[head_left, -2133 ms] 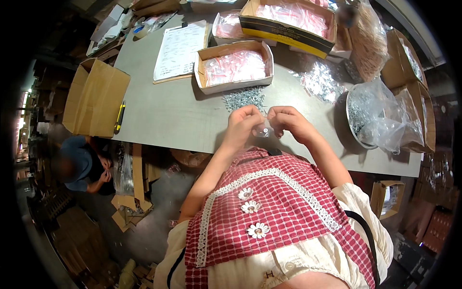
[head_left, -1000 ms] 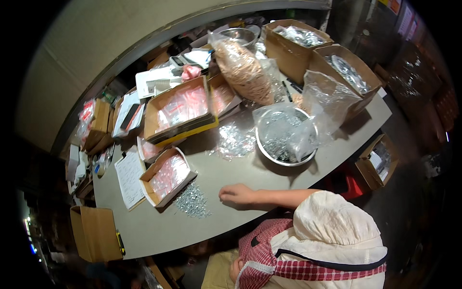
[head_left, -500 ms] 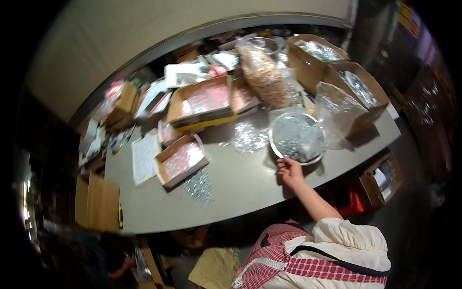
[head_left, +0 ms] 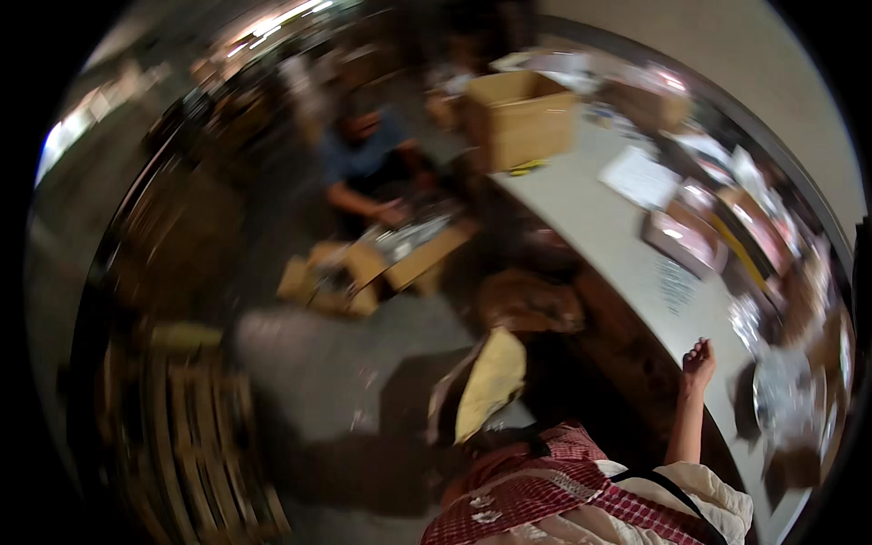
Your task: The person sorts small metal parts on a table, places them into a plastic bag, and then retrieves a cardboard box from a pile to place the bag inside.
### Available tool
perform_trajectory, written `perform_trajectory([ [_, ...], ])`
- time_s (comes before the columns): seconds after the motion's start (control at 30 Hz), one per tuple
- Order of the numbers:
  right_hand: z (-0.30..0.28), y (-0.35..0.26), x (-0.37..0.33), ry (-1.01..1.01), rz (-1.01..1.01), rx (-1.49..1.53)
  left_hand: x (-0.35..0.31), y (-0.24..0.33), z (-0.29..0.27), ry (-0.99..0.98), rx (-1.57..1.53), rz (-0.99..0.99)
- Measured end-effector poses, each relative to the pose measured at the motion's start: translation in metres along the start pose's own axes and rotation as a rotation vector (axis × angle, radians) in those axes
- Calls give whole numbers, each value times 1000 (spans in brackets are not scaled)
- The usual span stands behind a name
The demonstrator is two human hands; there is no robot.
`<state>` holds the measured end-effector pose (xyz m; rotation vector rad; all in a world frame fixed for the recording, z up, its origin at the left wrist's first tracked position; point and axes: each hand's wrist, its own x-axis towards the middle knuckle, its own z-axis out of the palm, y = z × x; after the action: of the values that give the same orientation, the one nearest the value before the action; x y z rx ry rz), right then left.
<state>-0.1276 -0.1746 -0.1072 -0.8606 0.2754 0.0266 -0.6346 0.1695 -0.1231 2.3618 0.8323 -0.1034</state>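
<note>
My right hand (head_left: pixel 698 361) is raised near the table's front edge, its fingers curled together. Whatever may be in them is hidden by their curl and the blur. Closest to it on the grey table (head_left: pixel 627 245) is a clear bag of shiny pieces (head_left: pixel 747 322). Beyond lie a loose pile of small metal pieces (head_left: pixel 676 283) and a small open carton (head_left: pixel 679 243) of pinkish plastic packets. A round bowl (head_left: pixel 783 391) with clear plastic in it stands to the right of the hand, apart from it. My left hand is out of view.
A cardboard box (head_left: pixel 522 123) stands at the table's far end, with a yellow-and-black tool (head_left: pixel 527 168) beside it. A written sheet (head_left: pixel 639 177) lies nearby. On the floor, a co-worker (head_left: pixel 363 163) handles open cartons (head_left: pixel 418 259). A wooden pallet (head_left: pixel 195 436) lies lower left.
The view has swung left, bringing the floor, the co-worker and the pallet into sight. My right hand has left the bowl's rim.
</note>
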Motion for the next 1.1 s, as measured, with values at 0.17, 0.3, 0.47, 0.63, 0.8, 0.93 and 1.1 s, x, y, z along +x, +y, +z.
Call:
perform_trajectory([
  [0.17, 195, 243, -157, -566, 670, -323, -84, -62, 35, 50, 21, -263],
  [0.3, 270, 318, -395, -1420, 934, -858, -152, -77, 67, 252, -79, -503],
  [0.47, 235, 365, -528, -1804, 1326, -1227, -234, -42, 109, 512, -495, -934],
  [0.63, 231, 424, -591, -1984, 1434, -1530, -253, -13, 113, 606, -924, -1360],
  [0.8, 255, 503, -676, -2141, 1394, -1456, -257, -57, 80, 663, -1144, -1555],
  [0.93, 284, 572, -748, -2110, 1330, -1471, -269, -130, 34, 715, -1147, -1581],
  [1.1, 332, 609, -845, -2205, 1231, -1373, -288, -221, 8, 706, -649, -1543],
])
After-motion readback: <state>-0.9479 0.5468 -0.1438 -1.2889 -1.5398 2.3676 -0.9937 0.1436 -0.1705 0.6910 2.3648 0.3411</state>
